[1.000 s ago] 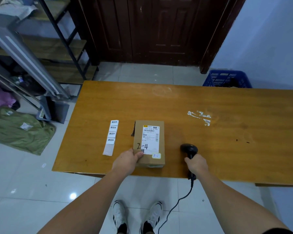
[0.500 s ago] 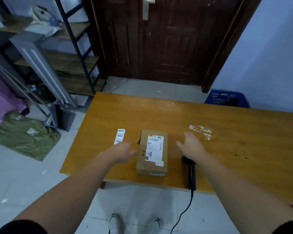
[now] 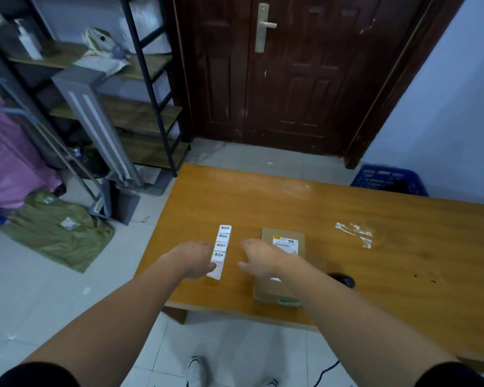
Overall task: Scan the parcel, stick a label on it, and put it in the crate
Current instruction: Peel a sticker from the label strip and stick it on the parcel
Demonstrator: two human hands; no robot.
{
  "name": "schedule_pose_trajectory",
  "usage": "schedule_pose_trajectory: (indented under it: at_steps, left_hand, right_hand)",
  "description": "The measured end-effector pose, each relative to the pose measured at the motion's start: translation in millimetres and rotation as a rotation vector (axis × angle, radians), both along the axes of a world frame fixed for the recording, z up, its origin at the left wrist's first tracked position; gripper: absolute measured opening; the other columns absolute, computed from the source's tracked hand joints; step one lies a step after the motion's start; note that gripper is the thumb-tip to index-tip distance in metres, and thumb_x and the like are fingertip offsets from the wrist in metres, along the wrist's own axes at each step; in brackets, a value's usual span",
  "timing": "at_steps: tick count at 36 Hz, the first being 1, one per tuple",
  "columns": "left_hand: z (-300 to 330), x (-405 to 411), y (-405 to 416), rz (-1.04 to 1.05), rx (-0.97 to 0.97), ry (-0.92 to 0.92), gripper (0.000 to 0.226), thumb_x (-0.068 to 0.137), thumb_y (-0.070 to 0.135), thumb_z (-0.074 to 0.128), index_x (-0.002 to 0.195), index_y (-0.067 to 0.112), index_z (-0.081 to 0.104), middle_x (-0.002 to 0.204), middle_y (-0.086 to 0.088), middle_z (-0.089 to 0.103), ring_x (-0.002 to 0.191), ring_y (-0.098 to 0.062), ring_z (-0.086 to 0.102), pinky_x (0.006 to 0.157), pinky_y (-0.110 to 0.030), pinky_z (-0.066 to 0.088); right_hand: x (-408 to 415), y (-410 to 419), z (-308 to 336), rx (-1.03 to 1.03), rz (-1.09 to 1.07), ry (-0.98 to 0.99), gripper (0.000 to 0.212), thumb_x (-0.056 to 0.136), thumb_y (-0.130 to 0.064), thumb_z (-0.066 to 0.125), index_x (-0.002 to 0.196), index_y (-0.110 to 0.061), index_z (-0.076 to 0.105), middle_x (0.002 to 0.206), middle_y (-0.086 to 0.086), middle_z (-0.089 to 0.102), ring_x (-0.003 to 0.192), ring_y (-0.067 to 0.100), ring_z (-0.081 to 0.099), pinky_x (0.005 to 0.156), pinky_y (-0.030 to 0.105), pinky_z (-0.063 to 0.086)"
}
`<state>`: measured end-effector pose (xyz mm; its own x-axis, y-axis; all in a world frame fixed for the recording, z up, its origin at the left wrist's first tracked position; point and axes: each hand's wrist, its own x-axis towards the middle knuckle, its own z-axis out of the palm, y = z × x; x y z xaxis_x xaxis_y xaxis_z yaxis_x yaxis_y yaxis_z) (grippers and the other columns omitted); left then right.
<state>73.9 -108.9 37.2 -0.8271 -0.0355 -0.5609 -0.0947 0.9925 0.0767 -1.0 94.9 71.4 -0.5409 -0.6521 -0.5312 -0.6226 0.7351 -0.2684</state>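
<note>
A small brown cardboard parcel [image 3: 274, 286] with a white shipping label lies on the wooden table [image 3: 347, 233] near its front edge. A white strip of stickers [image 3: 222, 247] lies just left of it. My left hand [image 3: 192, 258] touches the strip's near end, fingers curled over it. My right hand [image 3: 259, 256] hovers between the strip and the parcel, fingers apart, and my forearm covers part of the parcel. The black scanner [image 3: 344, 280] lies on the table right of the parcel, mostly hidden by my right arm. A blue crate [image 3: 389, 178] stands on the floor beyond the table's far right.
A dark wooden door [image 3: 291, 74] is behind the table. A metal shelf rack [image 3: 140, 107] and a grey panel [image 3: 95, 124] stand at the left, with a green cloth [image 3: 56, 230] on the floor. White tape residue [image 3: 355, 233] marks the tabletop.
My right hand has left the scanner and crossed over the parcel toward the sticker strip. My left hand has let go of the parcel and moved left onto the strip. The view has tilted up.
</note>
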Motion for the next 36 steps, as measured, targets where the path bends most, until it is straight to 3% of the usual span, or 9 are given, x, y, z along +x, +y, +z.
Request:
schedule_pose_trajectory:
  at_steps: [12, 18, 22, 26, 30, 36]
  left_hand:
    - [-45, -12, -41, -0.104, 0.058, -0.075, 0.058, 0.102, 0.048, 0.040, 0.152, 0.019, 0.039, 0.151, -0.007, 0.051, 0.131, -0.029, 0.053, 0.102, -0.045, 0.049]
    - [-69, -19, -40, -0.086, 0.074, -0.030, 0.044, 0.100, 0.042, 0.045, 0.138, 0.021, 0.049, 0.133, -0.006, 0.062, 0.113, -0.028, 0.061, 0.078, -0.037, 0.047]
    - [-87, -23, -38, -0.051, 0.128, 0.038, 0.063, 0.096, 0.041, 0.057, 0.152, 0.022, 0.036, 0.150, -0.006, 0.049, 0.129, -0.031, 0.053, 0.095, -0.043, 0.048]
    - [-115, -32, -33, -0.131, 0.087, 0.088, 0.077, 0.094, 0.047, 0.061, 0.158, 0.019, 0.028, 0.166, -0.003, 0.027, 0.151, -0.026, 0.026, 0.120, -0.042, 0.025]
    - [-132, -40, -31, -0.182, 0.031, 0.104, 0.082, 0.094, 0.053, 0.058, 0.159, 0.016, 0.024, 0.170, -0.004, 0.017, 0.155, -0.025, 0.012, 0.124, -0.043, 0.018]
    - [-145, -41, -29, -0.190, 0.014, 0.120, 0.087, 0.091, 0.055, 0.062, 0.158, 0.015, 0.024, 0.169, -0.003, 0.018, 0.154, -0.026, 0.013, 0.123, -0.043, 0.017]
  right_hand:
    - [14, -45, -55, -0.022, -0.280, -0.096, 0.059, 0.101, -0.042, 0.049, 0.153, -0.015, 0.044, 0.155, 0.011, 0.050, 0.141, 0.031, 0.046, 0.109, 0.044, 0.042]
    - [14, -59, -68, -0.049, -0.294, -0.139, 0.039, 0.098, -0.033, 0.053, 0.133, -0.018, 0.063, 0.128, 0.011, 0.068, 0.112, 0.032, 0.065, 0.092, 0.045, 0.056]
    - [8, -67, -74, -0.039, -0.297, -0.129, 0.035, 0.099, -0.027, 0.056, 0.131, -0.014, 0.064, 0.125, 0.014, 0.069, 0.107, 0.033, 0.067, 0.090, 0.044, 0.057]
    - [2, -69, -93, -0.009, -0.324, -0.112, 0.032, 0.100, -0.025, 0.055, 0.126, -0.012, 0.066, 0.125, 0.015, 0.069, 0.113, 0.034, 0.065, 0.093, 0.043, 0.056]
    - [-5, -71, -107, -0.002, -0.337, -0.107, 0.028, 0.101, -0.024, 0.055, 0.123, -0.013, 0.068, 0.122, 0.013, 0.070, 0.109, 0.032, 0.067, 0.092, 0.044, 0.057]
    - [-14, -78, -124, 0.026, -0.313, -0.075, 0.028, 0.101, -0.021, 0.056, 0.127, -0.016, 0.067, 0.126, 0.011, 0.064, 0.114, 0.032, 0.064, 0.093, 0.045, 0.056]
